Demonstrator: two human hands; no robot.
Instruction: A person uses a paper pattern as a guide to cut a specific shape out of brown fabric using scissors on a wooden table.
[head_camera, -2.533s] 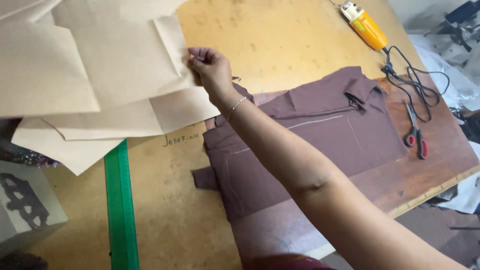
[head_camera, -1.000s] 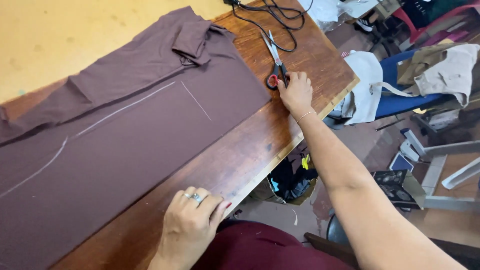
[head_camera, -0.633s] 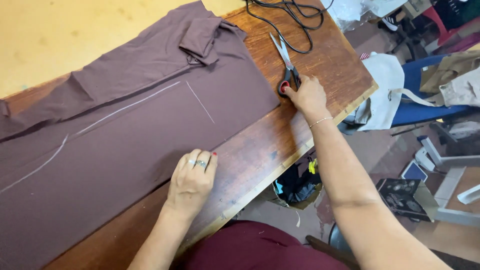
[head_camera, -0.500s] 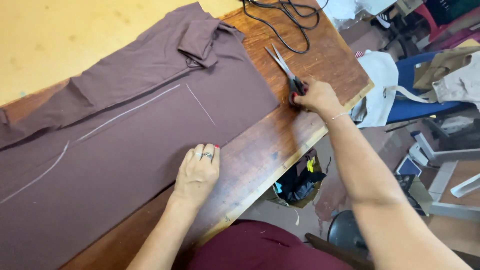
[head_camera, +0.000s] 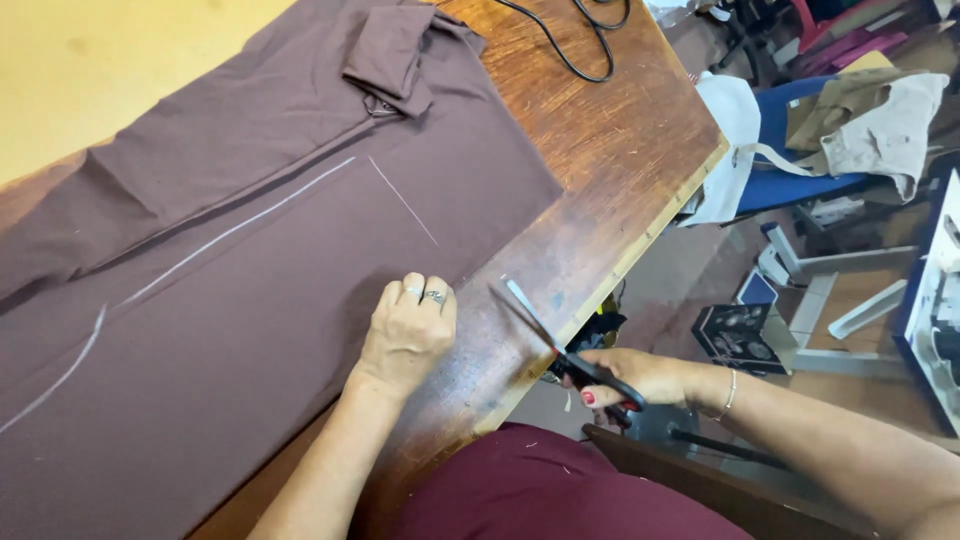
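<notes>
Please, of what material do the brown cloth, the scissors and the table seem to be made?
Brown cloth: soft matte woven fabric, it seems; it folds and creases. Scissors: shiny blades, probably steel, with dark handles, perhaps plastic. Table: wood, with visible grain and a worn brown finish.

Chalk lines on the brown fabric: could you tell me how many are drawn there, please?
2. A long chalk line runs along the brown fabric, curving toward the left edge; a short chalk line slants from its upper end toward the left hand. Folds may hide more.
</notes>
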